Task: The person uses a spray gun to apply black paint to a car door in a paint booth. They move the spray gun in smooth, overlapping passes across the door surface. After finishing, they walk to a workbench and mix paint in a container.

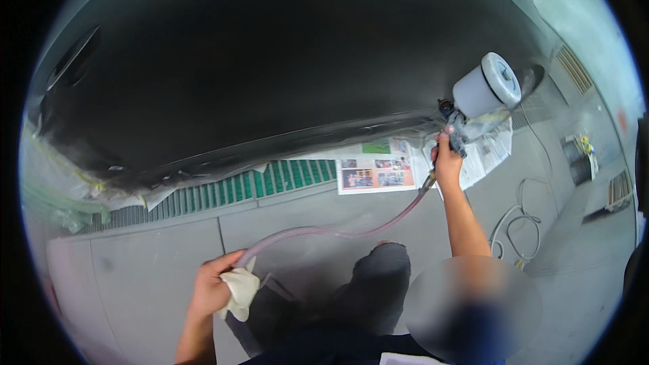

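Far-left plastic: a greenish see-through sheet (64, 199), kinda crumpled, bunched by the lower left corner of the dark panel.
Big dark panel: the black curved surface (257, 47) fills most of the top, with a handle-like piece (76, 57) near its left end.
Left hand: this one (209, 287) is down low, fingers wrapped around the hose with a cloth bunched in there too.
Cloth: off-white rag (241, 294), hanging out below the fingers.
Floor grate: green slatted strip (257, 182) running along under the panel's bottom edge.
Hose: pinkish, see-through (324, 231), snaking from the left hand up to the base of the gun's handle.
Newspaper: printed sheets (375, 174) lying under the panel edge, partly over the grate.
Right hand: that one (446, 165) has a snug grip on the gun's handle; can't tell if the trigger's pulled.
Spray gun: it's (458, 134) right by the panel's lower right edge, above the papers.
Cup: white, lidded (476, 94), sitting on the gun and leaning to the upper right.
Right-side floor: a loosely coiled cable (539, 230), well apart from the gun.
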{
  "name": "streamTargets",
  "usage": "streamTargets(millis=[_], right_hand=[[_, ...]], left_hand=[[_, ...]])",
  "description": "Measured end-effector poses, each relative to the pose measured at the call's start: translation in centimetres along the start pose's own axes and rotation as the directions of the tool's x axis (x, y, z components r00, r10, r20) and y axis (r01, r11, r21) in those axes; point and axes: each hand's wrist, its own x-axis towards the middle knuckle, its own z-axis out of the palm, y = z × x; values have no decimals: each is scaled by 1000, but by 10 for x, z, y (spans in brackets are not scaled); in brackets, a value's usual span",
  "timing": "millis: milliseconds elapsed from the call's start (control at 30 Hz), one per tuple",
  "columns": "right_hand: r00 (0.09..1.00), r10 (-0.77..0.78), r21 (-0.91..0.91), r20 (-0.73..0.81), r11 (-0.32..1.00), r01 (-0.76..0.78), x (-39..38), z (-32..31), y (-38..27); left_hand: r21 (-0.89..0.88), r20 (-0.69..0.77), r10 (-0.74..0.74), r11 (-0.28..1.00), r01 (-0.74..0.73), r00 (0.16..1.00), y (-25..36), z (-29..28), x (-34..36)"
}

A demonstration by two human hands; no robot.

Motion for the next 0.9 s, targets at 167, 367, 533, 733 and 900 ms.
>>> streamTargets(millis=[167, 367, 533, 733, 900], right_hand=[[945, 112, -108, 307, 991, -82, -113, 123, -63], [738, -19, 105, 675, 992, -70, -229, 297, -113], [644, -396, 293, 654, 918, 267, -316, 453, -150], [408, -321, 293, 855, 947, 132, -360, 550, -193], [443, -251, 271, 860, 962, 20, -324, 524, -195]], left_hand=[[-156, -162, 4, 987, -30, 987, -36, -93, -55], [-393, -399, -134, 919, -37, 907, -96, -170, -144], [-500, -568, -268, 864, -67, 778, -146, -191, -217], [-587, -610, -306, 794, -157, 731, -159, -189, -246], [-518, -624, -234, 838, -170, 745, -150, -186, -236]])
